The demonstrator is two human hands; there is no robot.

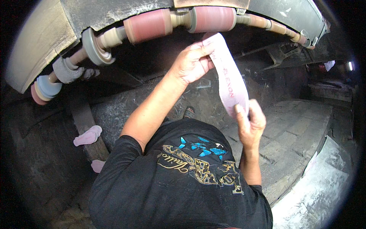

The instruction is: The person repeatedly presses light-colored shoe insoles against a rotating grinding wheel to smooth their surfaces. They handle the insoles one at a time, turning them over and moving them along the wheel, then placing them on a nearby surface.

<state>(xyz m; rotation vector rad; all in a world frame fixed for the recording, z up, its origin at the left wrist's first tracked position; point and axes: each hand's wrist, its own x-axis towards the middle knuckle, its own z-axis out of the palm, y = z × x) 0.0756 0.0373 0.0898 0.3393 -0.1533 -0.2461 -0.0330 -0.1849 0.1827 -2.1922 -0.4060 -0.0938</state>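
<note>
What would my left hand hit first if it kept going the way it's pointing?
Probably the reddish drum on the long shaft, just past the left hand, which holds the pink strip's upper end. Depth is unclear.

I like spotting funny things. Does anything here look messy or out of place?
Yes. Grey dust and shavings cover the floor beneath the long shaft of sanding drums. A pink sole-shaped piece lies loose on a plank. Both the left hand and right hand hold a pink strip, which looks intact.
</note>
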